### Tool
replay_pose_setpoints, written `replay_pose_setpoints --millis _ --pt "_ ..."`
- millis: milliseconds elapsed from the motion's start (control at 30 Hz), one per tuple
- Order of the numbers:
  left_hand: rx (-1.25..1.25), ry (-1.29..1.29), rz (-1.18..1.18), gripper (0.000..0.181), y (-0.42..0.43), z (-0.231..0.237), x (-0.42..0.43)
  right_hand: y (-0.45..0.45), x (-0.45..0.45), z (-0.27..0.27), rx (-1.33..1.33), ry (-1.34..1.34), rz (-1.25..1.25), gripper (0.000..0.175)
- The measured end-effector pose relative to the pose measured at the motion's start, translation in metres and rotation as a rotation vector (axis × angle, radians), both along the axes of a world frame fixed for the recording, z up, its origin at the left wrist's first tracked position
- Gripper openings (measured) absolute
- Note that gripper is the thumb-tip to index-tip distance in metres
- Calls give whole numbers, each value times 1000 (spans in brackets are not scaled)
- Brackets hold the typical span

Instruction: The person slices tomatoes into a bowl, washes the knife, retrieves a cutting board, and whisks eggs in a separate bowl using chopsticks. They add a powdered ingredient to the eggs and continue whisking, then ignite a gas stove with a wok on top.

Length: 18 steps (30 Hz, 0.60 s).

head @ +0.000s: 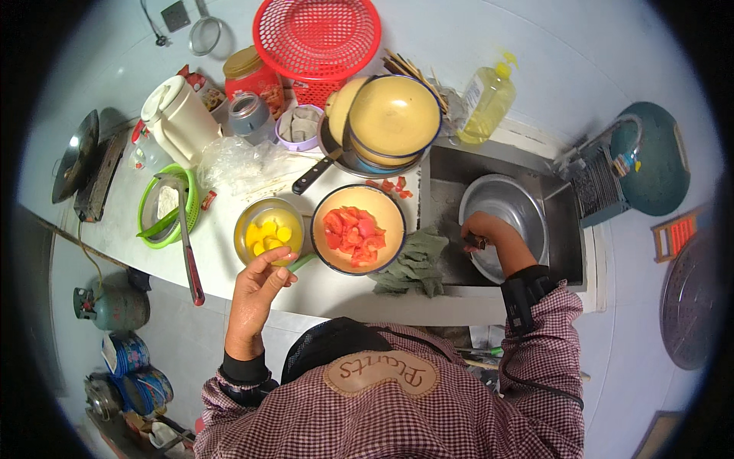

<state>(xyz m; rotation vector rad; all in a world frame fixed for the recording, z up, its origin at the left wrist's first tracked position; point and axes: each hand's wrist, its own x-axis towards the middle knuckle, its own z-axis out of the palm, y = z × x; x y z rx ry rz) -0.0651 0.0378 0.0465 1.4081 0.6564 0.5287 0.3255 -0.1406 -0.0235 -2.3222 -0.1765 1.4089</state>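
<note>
My left hand (265, 287) is raised just in front of a steel bowl of cracked eggs (269, 229), fingers apart. A green stem or handle (302, 263) shows beside its fingertips; whether they touch it I cannot tell. Right of the eggs sits an enamel bowl (316, 201) of cut tomatoes (354, 235). My right hand (483, 234) is over a metal basin (507, 198) in the sink, fingers bent down; what they hold, if anything, is unclear. Between the tomato bowl and the sink lies a crumpled green cloth (416, 264). A black-handled knife (317, 172) rests behind the bowls.
Stacked yellow enamel bowls (395, 117), a red plastic basket (317, 34) and a soap bottle (487, 103) stand at the back. To the left are a white jug (180, 120), a green colander (193, 212) with a long-handled ladle (184, 246), and a wok (77, 155). A faucet (596, 137) is at the right.
</note>
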Motion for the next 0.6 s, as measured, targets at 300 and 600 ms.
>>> replay_pose_setpoints --millis 300,600 --pt "-72 22 102 27 -1 -4 -28 58 30 -19 -148 107 168 13" --pt "-66 -17 289 9 9 -7 -42 99 31 -32 3 334 75 25"
